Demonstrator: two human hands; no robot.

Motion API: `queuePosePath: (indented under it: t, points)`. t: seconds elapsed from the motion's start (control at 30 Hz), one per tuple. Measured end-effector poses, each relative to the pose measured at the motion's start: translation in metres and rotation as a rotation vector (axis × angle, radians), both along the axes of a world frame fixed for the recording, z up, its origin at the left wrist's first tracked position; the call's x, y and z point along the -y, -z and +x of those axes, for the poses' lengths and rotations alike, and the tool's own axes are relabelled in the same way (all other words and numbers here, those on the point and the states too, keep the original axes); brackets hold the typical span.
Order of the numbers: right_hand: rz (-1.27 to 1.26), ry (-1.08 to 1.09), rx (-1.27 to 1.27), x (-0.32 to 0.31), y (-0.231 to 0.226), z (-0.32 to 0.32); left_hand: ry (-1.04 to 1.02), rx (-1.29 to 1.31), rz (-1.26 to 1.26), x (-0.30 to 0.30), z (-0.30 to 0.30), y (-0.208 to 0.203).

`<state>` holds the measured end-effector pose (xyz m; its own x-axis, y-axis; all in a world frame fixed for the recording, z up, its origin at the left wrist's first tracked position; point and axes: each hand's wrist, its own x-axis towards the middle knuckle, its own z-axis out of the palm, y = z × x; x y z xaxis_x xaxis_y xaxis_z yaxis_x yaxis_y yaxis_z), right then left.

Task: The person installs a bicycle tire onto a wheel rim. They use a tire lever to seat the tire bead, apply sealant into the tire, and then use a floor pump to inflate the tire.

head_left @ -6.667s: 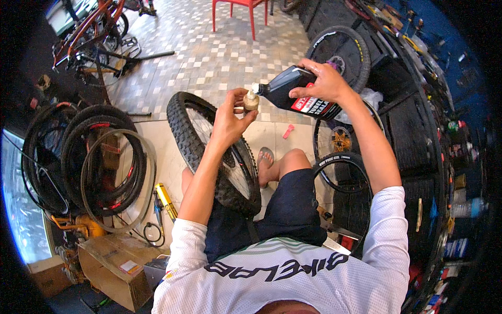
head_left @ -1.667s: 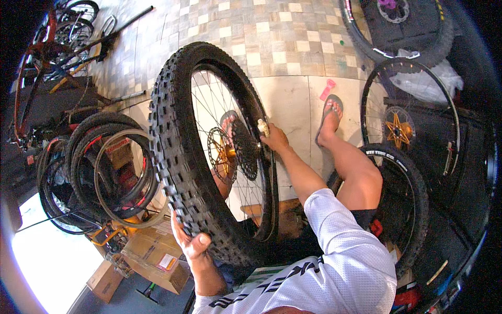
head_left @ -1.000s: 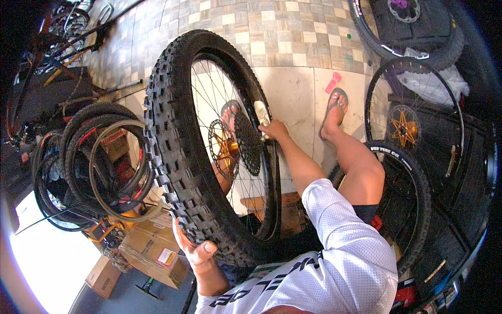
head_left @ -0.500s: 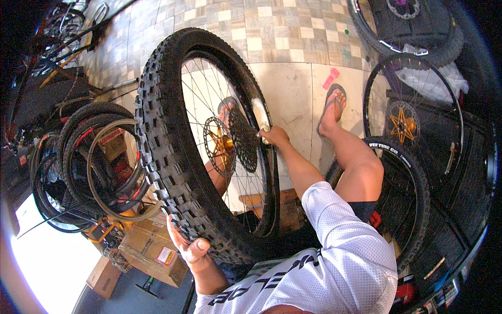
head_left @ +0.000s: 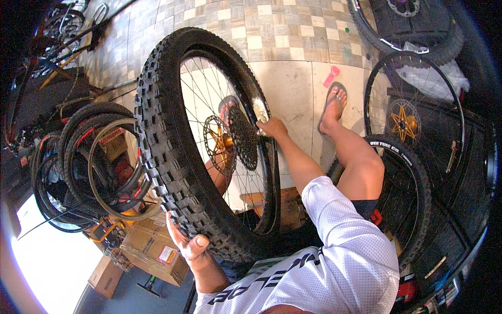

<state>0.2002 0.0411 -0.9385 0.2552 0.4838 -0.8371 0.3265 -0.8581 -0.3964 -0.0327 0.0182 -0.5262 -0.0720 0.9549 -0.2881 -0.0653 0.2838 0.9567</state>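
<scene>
A bicycle wheel with a wide, knobby black tire [head_left: 175, 180] stands tilted in front of me. It has a gold hub [head_left: 228, 142], a brake disc [head_left: 213, 137] and a black cassette [head_left: 244, 138]. My left hand [head_left: 191, 243] rests its palm on the near left tread, thumb spread away from the fingers. On the far right side, my right hand [head_left: 272, 127] is closed at the rim. A crumpled whitish patch [head_left: 260, 109] shows just above its fingers; whether they hold a cloth or the rim itself is unclear.
Several tires [head_left: 99, 157] hang in a cluster at the left, above a cardboard box [head_left: 155, 251]. To the right are a bare wheel with a gold hub [head_left: 402, 124] and another tire [head_left: 422, 193]. A pink object [head_left: 331, 76] lies on the tiled floor by my foot.
My right hand has shifted slightly upward and away along the rim. My left hand stays against the tread, and the wheel has barely moved.
</scene>
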Motion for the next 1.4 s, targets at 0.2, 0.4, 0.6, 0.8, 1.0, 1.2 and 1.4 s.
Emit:
queuePosePath:
  t: [0.2,0.4,0.6,0.8,1.0,1.2,1.4]
  points:
    - [0.043,0.028,0.042,-0.017,0.003,0.003,-0.004,-0.010,0.006,0.000,-0.002,0.002]
    - [0.000,0.010,0.049,-0.014,-0.006,0.004,0.001,-0.026,0.010,0.001,-0.011,0.005]
    - [0.091,0.013,0.070,-0.045,-0.002,0.011,-0.017,0.007,-0.028,-0.003,-0.008,-0.001]
    - [0.146,0.059,0.085,-0.059,-0.001,0.013,-0.032,0.021,-0.028,-0.002,-0.011,0.005]
    - [0.079,0.048,-0.012,-0.055,-0.005,0.018,-0.055,-0.026,-0.009,0.002,-0.013,0.007]
    - [0.062,0.014,0.139,-0.028,0.008,0.008,-0.045,-0.023,-0.032,0.002,-0.014,0.007]
    - [-0.013,-0.007,0.050,0.007,0.015,0.001,-0.037,-0.014,-0.067,-0.004,-0.001,-0.001]
